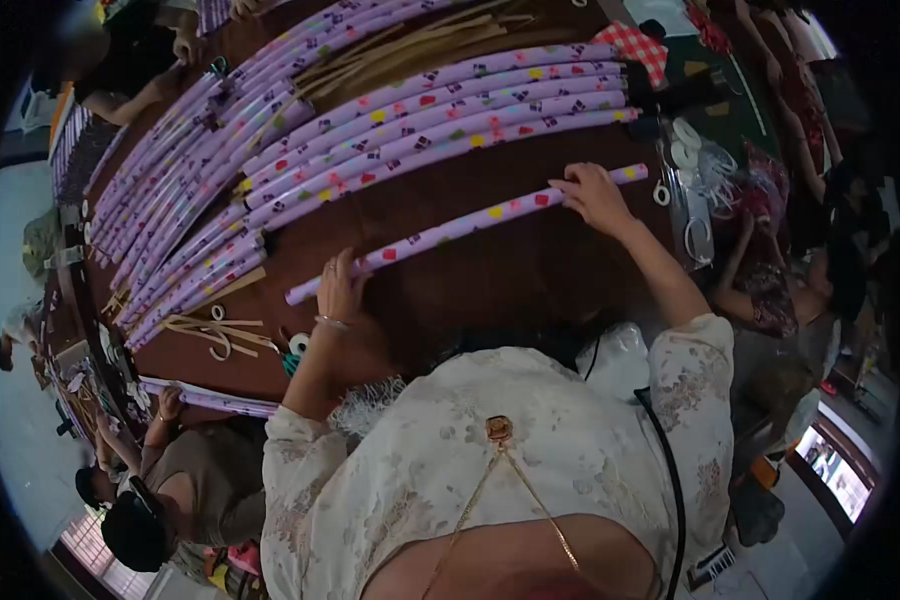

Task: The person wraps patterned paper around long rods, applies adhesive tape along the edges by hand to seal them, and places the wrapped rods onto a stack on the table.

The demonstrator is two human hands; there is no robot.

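Note:
A long purple patterned tube [460,228] lies slantwise on the dark brown table [420,310] before me. My left hand [341,288] is on the tube near its lower left end, with the fingers around it. Toward the upper right end, my right hand [592,196] touches the same tube, thumb and fingers bent over it. Both ends of the tube show beyond my hands. Behind it, several similar purple tubes [440,130] lie side by side.
More tube bundles [185,170] and brown strips [400,50] lie at the back left. Green-handled scissors [292,362] and a tape roll [299,343] are by my left forearm. White tape rolls [685,145] lie right. Other people sit around the table.

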